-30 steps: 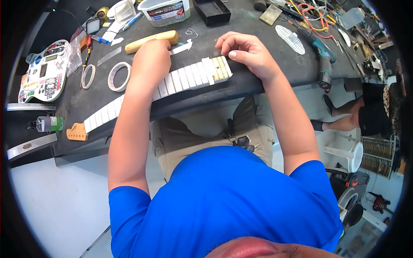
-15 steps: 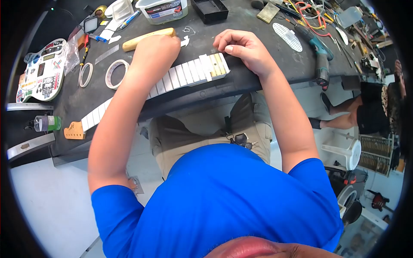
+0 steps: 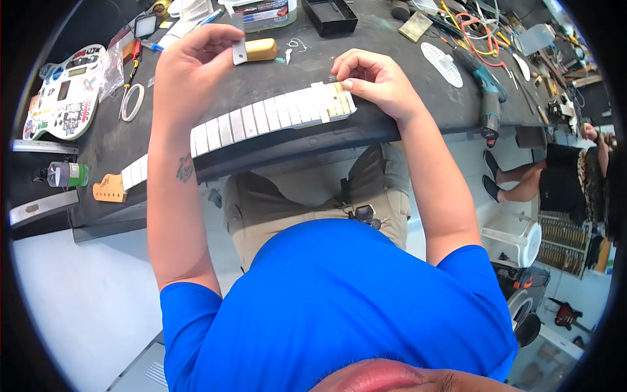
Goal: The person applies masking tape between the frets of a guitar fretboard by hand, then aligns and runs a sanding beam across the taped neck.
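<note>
A guitar neck (image 3: 261,115) lies along the bench's near edge, its frets between strips of pale masking tape. Its wooden headstock (image 3: 110,188) points left. Raised over the bench, my left hand (image 3: 196,68) pinches a small thin greyish plate (image 3: 240,51) with a dark hole. Behind this plate lies a yellowish wooden block (image 3: 262,49), partly hidden by the hand. My right hand (image 3: 379,85) is at the neck's right end, fingers curled and thumb against its corner. Scraps of white tape (image 3: 289,56) lie beyond the neck.
On the left are a stickered white guitar body (image 3: 63,91), a tape roll (image 3: 132,103) and a green-bottomed bottle (image 3: 68,174). A plastic tub (image 3: 264,14) and black tray (image 3: 330,16) stand at the back. A rotary power tool (image 3: 490,98) lies right. Another person's legs (image 3: 516,179) show beyond.
My left hand has moved left and lifted away from the tape scrap, and now shows the small plate. My right thumb has come onto the neck's end. The view has shifted slightly.
</note>
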Demonstrator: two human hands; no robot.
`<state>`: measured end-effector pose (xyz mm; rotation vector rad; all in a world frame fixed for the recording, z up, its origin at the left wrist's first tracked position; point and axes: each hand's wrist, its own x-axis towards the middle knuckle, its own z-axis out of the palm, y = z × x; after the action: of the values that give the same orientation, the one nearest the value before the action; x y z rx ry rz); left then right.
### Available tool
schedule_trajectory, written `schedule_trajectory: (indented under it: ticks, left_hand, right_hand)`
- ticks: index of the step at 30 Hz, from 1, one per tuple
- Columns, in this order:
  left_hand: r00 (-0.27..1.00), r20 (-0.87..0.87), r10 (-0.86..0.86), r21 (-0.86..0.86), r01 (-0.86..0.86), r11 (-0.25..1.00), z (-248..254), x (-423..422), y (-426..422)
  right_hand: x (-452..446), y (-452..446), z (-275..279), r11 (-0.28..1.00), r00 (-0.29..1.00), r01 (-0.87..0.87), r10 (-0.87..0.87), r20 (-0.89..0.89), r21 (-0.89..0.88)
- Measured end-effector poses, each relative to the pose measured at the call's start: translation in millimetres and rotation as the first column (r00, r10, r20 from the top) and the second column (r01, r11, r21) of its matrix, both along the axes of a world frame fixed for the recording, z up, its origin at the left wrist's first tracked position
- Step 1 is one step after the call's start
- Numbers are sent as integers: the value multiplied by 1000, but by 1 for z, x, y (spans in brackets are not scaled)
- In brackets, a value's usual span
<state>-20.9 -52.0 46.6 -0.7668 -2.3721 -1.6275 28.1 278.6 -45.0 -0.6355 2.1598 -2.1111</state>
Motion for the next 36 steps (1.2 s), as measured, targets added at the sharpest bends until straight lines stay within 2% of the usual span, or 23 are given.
schedule_trajectory:
  ticks: [4, 7, 10, 12, 13, 15, 20, 25, 36]
  left_hand:
    - [991, 50, -125, 406, 94, 909, -15, 6, -6]
    - [928, 285, -239, 447, 92, 890, -18, 23, 5]
    - [775, 533, -338, 534, 1, 845, -20, 47, 32]
    - [670, 624, -403, 418, 150, 896, -33, 42, 33]
    - [725, 638, -259, 327, 50, 944, -34, 52, 44]
    - [774, 613, -159, 189, 52, 981, -36, 51, 50]
    - [837, 547, -12, -37, 38, 999, -43, 43, 60]
    - [851, 523, 45, -129, 27, 991, -38, 47, 64]
    - [884, 458, 95, -236, 17, 972, -32, 49, 71]
  right_hand:
    - [0, -1, 5, 1000, 1000, 6, -6, 23, -29]
    - [1, -1, 5, 1000, 1000, 11, -11, 9, -7]
    - [1, -1, 6, 998, 999, 38, -36, -41, 46]
    - [0, 0, 7, 994, 995, 55, -47, -84, 90]
    - [0, 0, 6, 995, 995, 49, -42, -86, 89]
    - [-2, 1, 4, 994, 996, 53, -45, -83, 95]
    - [0, -1, 5, 995, 996, 60, -55, -73, 77]
    - [4, -3, 6, 998, 999, 33, -32, -34, 48]
    - [2, -1, 6, 996, 997, 46, -40, -70, 79]
